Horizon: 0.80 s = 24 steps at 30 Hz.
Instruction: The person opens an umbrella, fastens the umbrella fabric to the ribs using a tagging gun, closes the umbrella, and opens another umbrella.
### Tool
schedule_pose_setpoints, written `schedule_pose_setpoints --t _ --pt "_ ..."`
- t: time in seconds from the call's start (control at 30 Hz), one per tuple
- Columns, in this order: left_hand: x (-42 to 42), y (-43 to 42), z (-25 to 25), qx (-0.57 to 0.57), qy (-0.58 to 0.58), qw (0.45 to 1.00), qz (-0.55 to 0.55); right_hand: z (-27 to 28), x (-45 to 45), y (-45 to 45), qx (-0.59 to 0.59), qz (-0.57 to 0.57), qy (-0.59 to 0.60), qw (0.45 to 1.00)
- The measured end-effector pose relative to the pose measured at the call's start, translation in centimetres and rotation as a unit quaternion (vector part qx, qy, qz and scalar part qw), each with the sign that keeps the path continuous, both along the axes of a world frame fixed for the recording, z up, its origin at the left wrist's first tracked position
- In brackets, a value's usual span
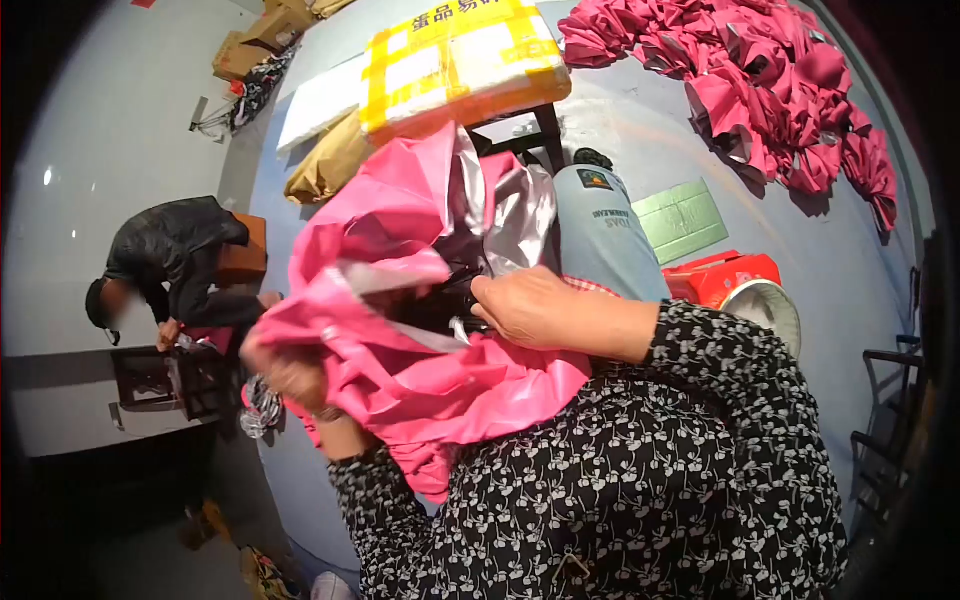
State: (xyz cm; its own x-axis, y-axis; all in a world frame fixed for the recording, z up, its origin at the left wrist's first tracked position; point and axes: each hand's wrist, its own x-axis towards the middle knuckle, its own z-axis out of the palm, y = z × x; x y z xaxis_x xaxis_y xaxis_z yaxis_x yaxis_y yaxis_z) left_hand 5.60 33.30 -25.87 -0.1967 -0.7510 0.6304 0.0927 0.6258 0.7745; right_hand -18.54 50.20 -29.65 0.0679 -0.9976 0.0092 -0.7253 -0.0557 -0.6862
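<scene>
A large piece of pink cloth with a shiny silver inner side (390,215) lies bunched across my lap. My left hand (290,375), smeared by motion, closes on the cloth's left edge. Over the open middle of the cloth, my right hand (530,310) is closed in a pinch. Its fingertips are beside dark, thin parts inside the folds, and what they grip is hidden. A short white strip (459,331) shows below those fingertips.
A yellow-taped white foam box (465,75) rests on a dark stool ahead. Pink silver-lined bundles (760,90) are heaped at upper right. A green board (682,222), red bag (730,275) and round bin (765,305) stand right. Another person (180,250) bends over pink material at left.
</scene>
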Motion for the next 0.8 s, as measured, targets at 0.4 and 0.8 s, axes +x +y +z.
schedule_pose_setpoints --t 0.4,0.8 --pt "-3.0 3.2 -19.4 0.298 -0.235 0.917 -0.119 -0.4 -2.4 3.0 0.022 -0.051 0.089 0.994" --pt "-8.7 2.1 -8.1 0.171 -0.107 0.954 -0.223 4.7 -6.3 6.6 0.251 -0.058 0.105 0.960"
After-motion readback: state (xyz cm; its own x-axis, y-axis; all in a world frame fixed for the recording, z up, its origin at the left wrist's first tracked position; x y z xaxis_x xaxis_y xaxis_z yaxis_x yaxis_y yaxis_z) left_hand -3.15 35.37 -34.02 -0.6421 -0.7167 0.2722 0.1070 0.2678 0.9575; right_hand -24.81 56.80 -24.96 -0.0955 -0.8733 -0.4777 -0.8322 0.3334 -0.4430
